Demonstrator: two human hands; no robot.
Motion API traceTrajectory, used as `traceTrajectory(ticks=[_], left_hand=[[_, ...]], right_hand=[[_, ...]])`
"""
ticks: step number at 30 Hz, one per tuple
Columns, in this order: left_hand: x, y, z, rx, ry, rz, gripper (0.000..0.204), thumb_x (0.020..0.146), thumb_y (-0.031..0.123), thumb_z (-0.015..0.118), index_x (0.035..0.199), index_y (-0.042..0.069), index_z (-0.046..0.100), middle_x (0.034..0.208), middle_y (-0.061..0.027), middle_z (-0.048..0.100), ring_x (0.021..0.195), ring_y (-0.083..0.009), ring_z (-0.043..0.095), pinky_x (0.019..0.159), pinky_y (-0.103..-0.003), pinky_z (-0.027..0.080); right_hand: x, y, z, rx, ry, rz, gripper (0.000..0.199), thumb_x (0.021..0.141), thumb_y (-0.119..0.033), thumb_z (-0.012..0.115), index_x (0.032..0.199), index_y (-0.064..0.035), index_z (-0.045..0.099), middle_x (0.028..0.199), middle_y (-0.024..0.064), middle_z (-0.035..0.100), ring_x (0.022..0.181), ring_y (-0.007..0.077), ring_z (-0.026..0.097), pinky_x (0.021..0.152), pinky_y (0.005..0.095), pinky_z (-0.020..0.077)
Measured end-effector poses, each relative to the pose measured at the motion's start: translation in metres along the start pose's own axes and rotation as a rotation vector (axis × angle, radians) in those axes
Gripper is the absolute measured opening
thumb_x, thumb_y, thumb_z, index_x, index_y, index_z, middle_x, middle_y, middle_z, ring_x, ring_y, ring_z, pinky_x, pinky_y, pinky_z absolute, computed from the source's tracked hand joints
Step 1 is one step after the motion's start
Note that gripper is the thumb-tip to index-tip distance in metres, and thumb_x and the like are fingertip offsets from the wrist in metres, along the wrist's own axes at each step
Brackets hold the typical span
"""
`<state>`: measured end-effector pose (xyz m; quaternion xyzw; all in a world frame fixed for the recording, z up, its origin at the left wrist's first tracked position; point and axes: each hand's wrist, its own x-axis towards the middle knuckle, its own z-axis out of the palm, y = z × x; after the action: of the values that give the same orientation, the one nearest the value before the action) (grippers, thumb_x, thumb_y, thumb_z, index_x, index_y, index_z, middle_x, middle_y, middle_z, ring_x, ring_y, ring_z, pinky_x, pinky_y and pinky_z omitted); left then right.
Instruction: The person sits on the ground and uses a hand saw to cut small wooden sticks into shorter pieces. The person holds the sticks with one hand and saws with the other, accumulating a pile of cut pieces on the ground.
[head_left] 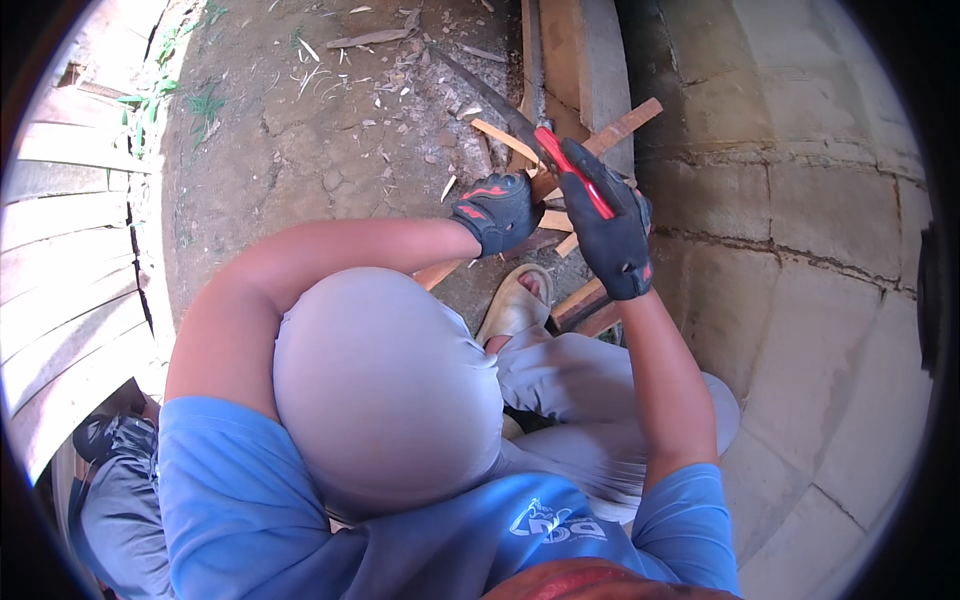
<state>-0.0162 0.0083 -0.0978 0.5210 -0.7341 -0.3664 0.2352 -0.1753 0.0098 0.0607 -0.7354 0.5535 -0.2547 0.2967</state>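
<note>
My right hand, in a black glove with red marks, is closed round the red handle of a long-bladed tool. Its dark, tapering blade points away to the upper left; I cannot make out whether its edge has teeth. Close by on the left, my gloved left hand is closed on a brown wooden strip. The strip slants from the upper right down past both hands. Where blade and strip meet is partly hidden by the right hand.
Thin wood pieces and pale chips lie on the dirt ground. Beyond my hands runs a long wooden beam. A block wall stands right. Cut timber lies near my sandalled foot. Another person's clothed leg shows lower left.
</note>
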Motion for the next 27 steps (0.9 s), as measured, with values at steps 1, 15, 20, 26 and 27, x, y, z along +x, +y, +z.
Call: traceTrajectory(ticks=[1,15,20,26,27], left_hand=[[0.001,-0.005,0.002,0.008,-0.028,-0.017,0.04,0.097,0.035,0.068,0.106,-0.005,0.068,0.086,-0.0274,0.072,0.079,-0.0466,0.071,0.067,-0.054,0.053],[0.006,0.015,-0.025,-0.032,-0.188,-0.141,0.045,0.093,0.039,0.065,0.108,-0.002,0.071,0.1,-0.0302,0.071,0.096,-0.0477,0.071,0.084,-0.054,0.055],[0.005,0.027,-0.032,-0.073,-0.112,-0.093,0.044,0.087,0.036,0.066,0.096,-0.007,0.072,0.092,-0.0311,0.073,0.087,-0.0479,0.073,0.077,-0.053,0.057],[0.008,0.019,-0.022,-0.082,-0.107,-0.146,0.046,0.087,0.037,0.066,0.093,-0.008,0.074,0.091,-0.0314,0.073,0.088,-0.0484,0.074,0.08,-0.053,0.058],[0.007,0.015,-0.021,-0.074,-0.095,-0.167,0.046,0.087,0.037,0.066,0.093,-0.008,0.075,0.091,-0.0314,0.073,0.087,-0.0484,0.074,0.08,-0.053,0.058]], right_hand=[[0.003,0.001,0.004,0.014,0.022,-0.03,0.038,0.104,-0.023,0.067,0.141,-0.0116,0.069,0.122,0.0162,0.077,0.11,0.0284,0.076,0.095,0.0403,0.0564],[-0.156,-0.067,-0.177,-0.291,-0.048,0.306,0.035,0.091,-0.007,0.076,0.126,-0.0035,0.076,0.117,0.0175,0.079,0.102,0.0326,0.079,0.095,0.0404,0.0586],[-0.177,-0.09,-0.204,-0.364,-0.063,0.293,0.037,0.087,-0.003,0.075,0.124,-0.0019,0.077,0.113,0.0178,0.08,0.095,0.0307,0.08,0.091,0.0383,0.0592],[-0.143,-0.07,-0.169,-0.285,-0.064,0.239,0.035,0.092,-0.007,0.074,0.127,-0.0025,0.076,0.115,0.0184,0.08,0.096,0.032,0.08,0.091,0.039,0.0593],[-0.127,-0.063,-0.157,-0.303,-0.09,0.166,0.035,0.094,-0.01,0.073,0.128,-0.0037,0.075,0.118,0.018,0.079,0.099,0.0322,0.079,0.093,0.0394,0.059]])
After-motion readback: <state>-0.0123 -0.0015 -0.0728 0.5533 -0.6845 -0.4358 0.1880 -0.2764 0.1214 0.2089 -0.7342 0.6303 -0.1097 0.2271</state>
